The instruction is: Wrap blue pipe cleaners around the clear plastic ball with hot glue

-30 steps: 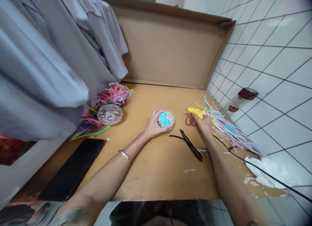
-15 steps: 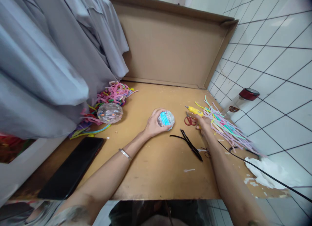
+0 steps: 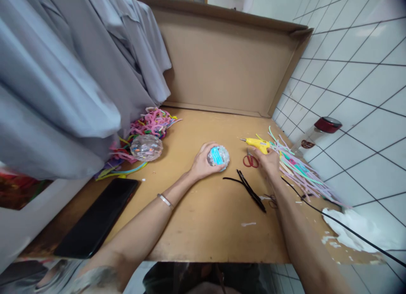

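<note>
My left hand [image 3: 201, 163] is wrapped round a small clear ball [image 3: 218, 156] with a blue patch, resting on the brown cardboard tabletop [image 3: 203, 218]. My right hand [image 3: 269, 159] grips a yellow glue gun [image 3: 257, 144], its nozzle pointing left, just above the tabletop. Small red scissors [image 3: 250, 160] lie right under that hand. A black cable [image 3: 336, 223] trails from the gun toward the right edge.
A second clear ball [image 3: 146, 147] sits by a heap of coloured strips [image 3: 149, 125] at the left. Pastel straws [image 3: 298, 169], a red-lidded jar [image 3: 320, 131], black tweezers [image 3: 250, 189], a black phone [image 3: 98, 216], white paper [image 3: 352, 230] and hanging grey cloth [image 3: 63, 74] surround the work.
My right hand shifted the glue gun slightly, its nozzle dipping and then levelling again. The left hand stayed on the ball. The camera view drifted a little.
</note>
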`<state>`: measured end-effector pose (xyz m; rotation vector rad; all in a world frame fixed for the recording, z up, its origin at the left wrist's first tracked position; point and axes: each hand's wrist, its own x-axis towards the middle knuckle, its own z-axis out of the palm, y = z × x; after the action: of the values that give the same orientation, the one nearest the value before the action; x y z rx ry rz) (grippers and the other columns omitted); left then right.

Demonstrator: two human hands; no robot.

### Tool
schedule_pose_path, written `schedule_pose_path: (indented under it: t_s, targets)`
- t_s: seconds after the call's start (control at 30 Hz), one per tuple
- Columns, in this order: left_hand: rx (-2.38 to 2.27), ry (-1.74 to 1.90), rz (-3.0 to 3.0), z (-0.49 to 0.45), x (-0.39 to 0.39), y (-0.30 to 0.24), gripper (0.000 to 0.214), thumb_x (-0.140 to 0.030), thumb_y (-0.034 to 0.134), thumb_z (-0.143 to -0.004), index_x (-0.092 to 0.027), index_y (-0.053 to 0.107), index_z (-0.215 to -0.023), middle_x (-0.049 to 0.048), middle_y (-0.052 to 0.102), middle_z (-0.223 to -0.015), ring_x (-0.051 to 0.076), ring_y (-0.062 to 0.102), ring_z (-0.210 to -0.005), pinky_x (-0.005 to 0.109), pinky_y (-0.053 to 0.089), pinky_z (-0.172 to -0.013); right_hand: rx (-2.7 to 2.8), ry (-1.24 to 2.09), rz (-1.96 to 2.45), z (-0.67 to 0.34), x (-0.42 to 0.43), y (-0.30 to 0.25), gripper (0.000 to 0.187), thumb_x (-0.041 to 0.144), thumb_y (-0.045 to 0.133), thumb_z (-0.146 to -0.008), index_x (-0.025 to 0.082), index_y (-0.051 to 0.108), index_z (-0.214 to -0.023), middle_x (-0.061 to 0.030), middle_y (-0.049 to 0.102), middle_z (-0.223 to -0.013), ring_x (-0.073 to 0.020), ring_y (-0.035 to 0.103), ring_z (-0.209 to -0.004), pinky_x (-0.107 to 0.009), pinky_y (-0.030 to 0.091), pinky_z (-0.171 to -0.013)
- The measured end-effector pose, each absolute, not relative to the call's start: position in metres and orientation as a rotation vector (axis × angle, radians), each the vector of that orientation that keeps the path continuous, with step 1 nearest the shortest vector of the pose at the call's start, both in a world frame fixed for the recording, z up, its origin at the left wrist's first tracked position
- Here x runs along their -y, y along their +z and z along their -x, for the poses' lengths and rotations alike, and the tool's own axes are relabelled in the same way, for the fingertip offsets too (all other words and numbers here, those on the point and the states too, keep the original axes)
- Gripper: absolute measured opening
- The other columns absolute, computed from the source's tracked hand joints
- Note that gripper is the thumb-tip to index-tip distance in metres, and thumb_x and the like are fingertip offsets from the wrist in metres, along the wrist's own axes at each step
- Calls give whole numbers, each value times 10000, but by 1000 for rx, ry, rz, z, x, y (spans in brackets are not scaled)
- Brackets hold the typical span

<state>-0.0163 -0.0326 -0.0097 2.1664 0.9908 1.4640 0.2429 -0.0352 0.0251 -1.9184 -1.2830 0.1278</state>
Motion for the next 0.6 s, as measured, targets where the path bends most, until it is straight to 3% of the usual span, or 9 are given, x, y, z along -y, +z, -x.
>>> schedule_pose_path:
  t_s: [0.17,0.6]
  targets:
    - [-961,1467,-2146,16,33,-10,646,-358,819,-619,-200,555,-1186,118,577,-1238,291,558,-1199,470,451,-1056,1443,-106,1794,-209,51,44,434,601,545,-672,194,600,-815,-48,614,-695,-197,507,-630,-299,350,-584]
    - [-909,1489,-2118,16,31,-11,674,-351,827,-616,-177,564,-1212,133,569,-1254,286,563,-1200,473,456,-1056,1578,-396,1689,-192,61,37,296,495,500,-756,208,573,-753,-43,586,-619,-197,501,-588,-290,304,-566]
